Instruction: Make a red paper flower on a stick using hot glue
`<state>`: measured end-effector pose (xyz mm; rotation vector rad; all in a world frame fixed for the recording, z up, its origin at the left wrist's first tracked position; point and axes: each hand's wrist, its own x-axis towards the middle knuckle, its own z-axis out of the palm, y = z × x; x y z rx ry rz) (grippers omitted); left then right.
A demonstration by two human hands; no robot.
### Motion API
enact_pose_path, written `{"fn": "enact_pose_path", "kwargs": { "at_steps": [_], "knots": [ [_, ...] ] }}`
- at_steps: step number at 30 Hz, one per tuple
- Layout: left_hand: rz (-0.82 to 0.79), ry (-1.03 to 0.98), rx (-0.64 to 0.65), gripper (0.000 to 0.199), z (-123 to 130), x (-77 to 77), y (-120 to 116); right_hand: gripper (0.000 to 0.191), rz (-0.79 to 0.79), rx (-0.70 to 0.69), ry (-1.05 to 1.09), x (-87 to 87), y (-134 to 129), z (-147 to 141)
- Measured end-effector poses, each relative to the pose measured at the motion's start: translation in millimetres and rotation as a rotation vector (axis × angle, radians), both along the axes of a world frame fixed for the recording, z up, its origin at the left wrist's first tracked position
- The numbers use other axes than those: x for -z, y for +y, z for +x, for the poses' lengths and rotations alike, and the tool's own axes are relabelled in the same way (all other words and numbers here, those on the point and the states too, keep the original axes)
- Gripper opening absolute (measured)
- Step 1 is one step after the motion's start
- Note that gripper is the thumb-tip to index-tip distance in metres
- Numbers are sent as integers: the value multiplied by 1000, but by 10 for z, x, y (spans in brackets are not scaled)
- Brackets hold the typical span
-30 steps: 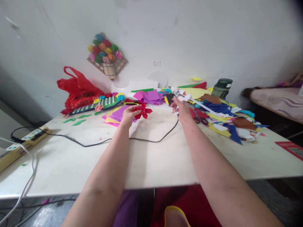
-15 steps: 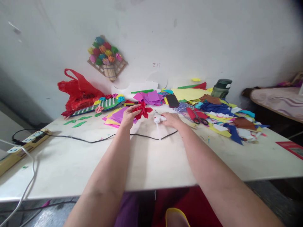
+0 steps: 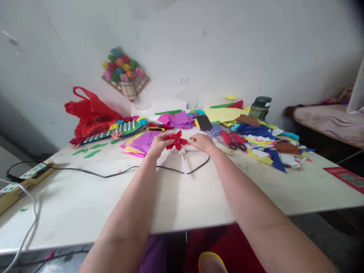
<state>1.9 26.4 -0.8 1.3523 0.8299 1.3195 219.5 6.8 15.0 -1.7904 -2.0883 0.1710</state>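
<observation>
My left hand (image 3: pixel 159 145) is closed on a red paper flower (image 3: pixel 178 140) with pointed petals, gripping it from the left side. The fingers of my right hand (image 3: pixel 202 141) are pinched together at the tip of the flower's right petal. Just below the flower lies a white glue gun (image 3: pixel 183 151) on the table, a pale glue stick (image 3: pixel 184 163) jutting from it toward me. The flower and my right hand partly cover the gun. A black cord (image 3: pixel 159 167) runs left across the table.
Purple and yellow paper sheets (image 3: pixel 145 143) lie left of my hands. Scissors (image 3: pixel 236 145), a phone (image 3: pixel 204 123) and a heap of coloured scraps (image 3: pixel 261 132) are to the right. At left are a red plastic bag (image 3: pixel 91 113), green paper leaves (image 3: pixel 92 153) and a power strip (image 3: pixel 28 180).
My right hand has let go of the glue gun and come to the flower's right petal. The flower has shifted right, over the gun. The view has turned slightly.
</observation>
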Motion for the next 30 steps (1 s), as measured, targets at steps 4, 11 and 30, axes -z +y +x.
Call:
{"fn": "enact_pose_path", "kwargs": {
  "at_steps": [4, 11, 30],
  "knots": [
    [-4, 32, 25, 51, 30, 13, 6, 21, 182, 43, 329, 39, 78, 14],
    [-7, 41, 45, 50, 69, -30, -36, 9, 336, -58, 630, 24, 138, -38],
    [2, 95, 98, 46, 128, -39, -64, 16, 223, -138, 687, 57, 122, -157]
  ]
}}
